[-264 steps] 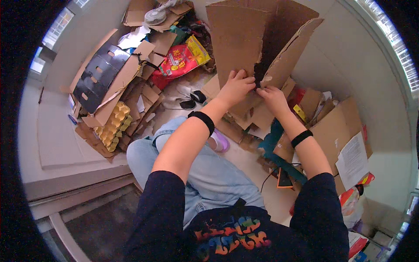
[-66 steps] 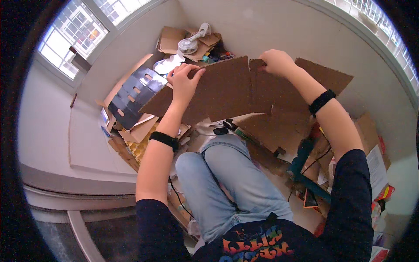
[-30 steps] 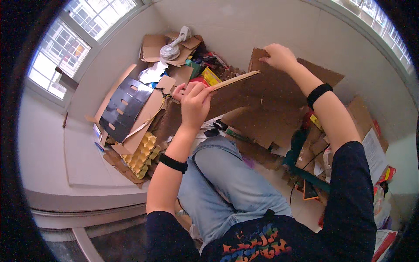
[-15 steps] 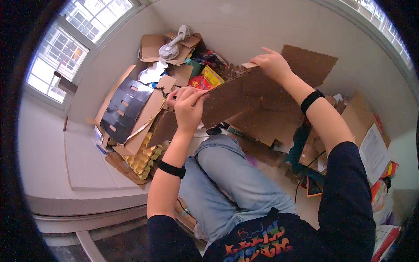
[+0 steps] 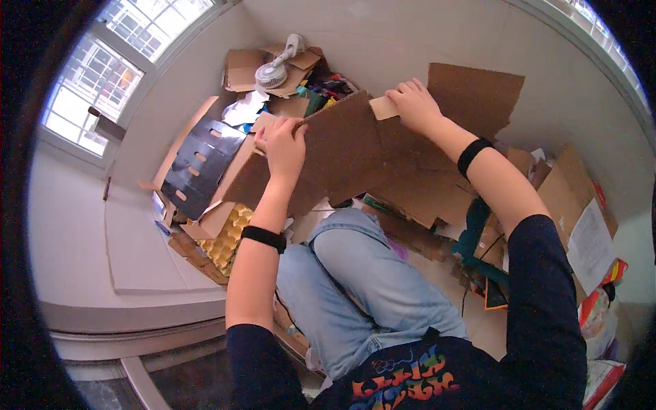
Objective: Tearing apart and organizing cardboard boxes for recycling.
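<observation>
A large brown cardboard sheet (image 5: 342, 154), bent into panels with one rising at the far right, is held up above my knees. My left hand (image 5: 283, 147) grips its top edge on the left, thumb on the near face and fingers behind. Farther right, my right hand (image 5: 415, 108) is closed at the sheet's upper edge. A small pale tan piece (image 5: 384, 108) sticks out to the left from under its fingers; whether it is joined to the sheet I cannot tell. The fingertips of both hands are partly hidden.
On the left are a black slotted panel (image 5: 201, 164) and yellow egg trays (image 5: 232, 236). A white fan (image 5: 272, 74) rests on cardboard boxes in the far corner. More cardboard (image 5: 564, 198) with a white printed sheet (image 5: 591, 246) leans at the right. A window (image 5: 92, 96) stands far left.
The cardboard sheet has tilted so more of its near face shows. My left hand moved slightly left and up, my right hand left. More of the pale piece is visible.
</observation>
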`<state>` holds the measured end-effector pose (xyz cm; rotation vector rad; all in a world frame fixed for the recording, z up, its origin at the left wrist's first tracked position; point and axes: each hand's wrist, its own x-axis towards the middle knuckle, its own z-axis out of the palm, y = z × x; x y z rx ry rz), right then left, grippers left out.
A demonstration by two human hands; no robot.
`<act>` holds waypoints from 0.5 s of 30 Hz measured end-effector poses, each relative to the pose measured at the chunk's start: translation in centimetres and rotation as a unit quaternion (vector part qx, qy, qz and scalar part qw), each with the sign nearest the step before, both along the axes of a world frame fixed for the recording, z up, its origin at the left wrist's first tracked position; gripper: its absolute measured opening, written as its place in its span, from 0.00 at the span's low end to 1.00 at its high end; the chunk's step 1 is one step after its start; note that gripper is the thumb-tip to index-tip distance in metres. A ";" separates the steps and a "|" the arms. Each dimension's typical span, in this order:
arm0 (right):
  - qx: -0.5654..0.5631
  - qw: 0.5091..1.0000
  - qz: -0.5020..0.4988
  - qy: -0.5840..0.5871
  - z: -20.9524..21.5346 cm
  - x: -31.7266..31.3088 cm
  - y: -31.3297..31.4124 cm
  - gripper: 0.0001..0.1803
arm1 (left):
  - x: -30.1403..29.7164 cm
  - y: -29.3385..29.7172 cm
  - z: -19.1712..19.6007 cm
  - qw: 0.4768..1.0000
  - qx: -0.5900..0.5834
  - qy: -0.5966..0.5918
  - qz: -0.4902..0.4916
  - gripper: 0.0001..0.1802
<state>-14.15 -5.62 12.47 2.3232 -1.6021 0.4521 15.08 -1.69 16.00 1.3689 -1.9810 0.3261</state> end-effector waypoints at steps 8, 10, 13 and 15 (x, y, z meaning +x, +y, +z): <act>0.141 0.988 -0.027 0.050 3.6 1.9 -3.8 0.15 | -5.3 -4.6 0.1 0.997 0.037 0.008 -0.073 0.20; 0.163 0.985 -0.017 0.048 4.2 1.9 -4.7 0.14 | -6.6 -5.9 -0.3 0.981 0.163 0.043 -0.092 0.20; 0.202 0.979 -0.026 0.019 5.2 1.5 -5.4 0.11 | -7.8 -6.4 -1.1 0.990 0.131 -0.033 -0.044 0.17; 0.219 0.975 -0.045 -0.008 5.3 0.9 -5.5 0.09 | -8.0 -6.7 -1.2 0.991 0.124 -0.021 -0.044 0.15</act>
